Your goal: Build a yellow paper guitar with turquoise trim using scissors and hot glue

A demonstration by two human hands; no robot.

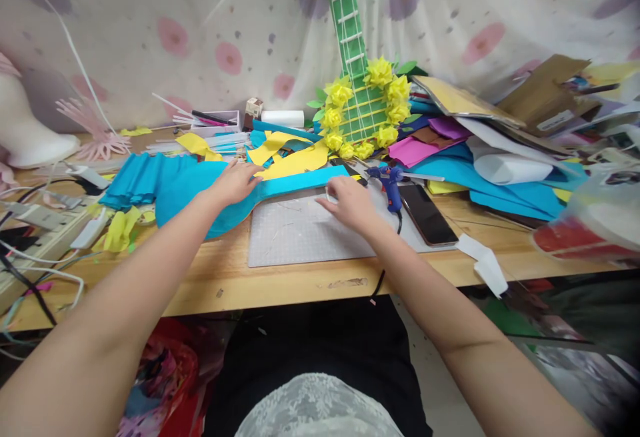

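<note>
My left hand lies flat on a long piece of blue crepe paper, pressing it onto the wooden table. A straight blue strip of it runs to the right along the top edge of a grey cutting mat. My right hand rests on the mat at the strip's right end, fingers curled around something small and white; what it is I cannot tell. Yellow paper scraps lie just behind the strip.
A blue glue gun and a dark phone lie right of the mat. A green paper guitar with yellow flowers leans on the curtain. Stacked coloured paper fills the right; a power strip and cables the left.
</note>
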